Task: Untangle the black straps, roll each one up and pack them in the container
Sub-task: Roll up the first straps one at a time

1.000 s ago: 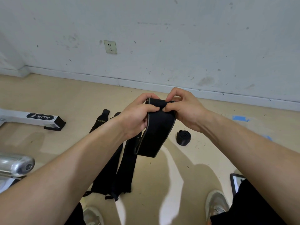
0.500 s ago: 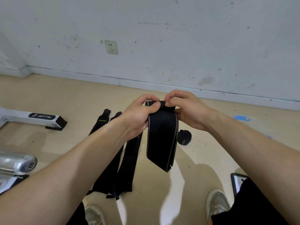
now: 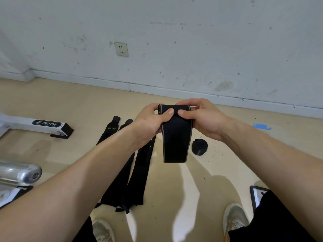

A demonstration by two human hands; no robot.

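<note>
Up in the air, over the floor (image 3: 73, 105), both hands hold one black strap (image 3: 176, 138). The left hand (image 3: 148, 123) pinches its top end, thumb on the front and fingers curled behind. The right hand (image 3: 202, 117) pinches the same end from the other side, its thumb tip close to the left thumb. The top end is folded over into a small roll. The rest hangs straight down, and its bottom edge is free and off the floor.

Below the left arm lie two long straps (image 3: 138, 173), flat on the floor, side by side and touching, with loose ends near the left shoe (image 3: 103, 229). A rolled-up strap (image 3: 199, 147) sits on the floor just right of the hanging one. Bare floor lies between it and the right shoe (image 3: 236, 217), and on up to the wall (image 3: 174, 49).

On the left, a white bar (image 3: 35, 124) with a black foot lies well apart from the straps. A shiny silver tube (image 3: 19, 172) pokes in at the left edge. Some blue tape (image 3: 261, 126) is stuck to the floor far right. A flat thing with a dark rim (image 3: 256, 194) shows by the right leg, partly hidden, and it is too hidden to tell what it is.
</note>
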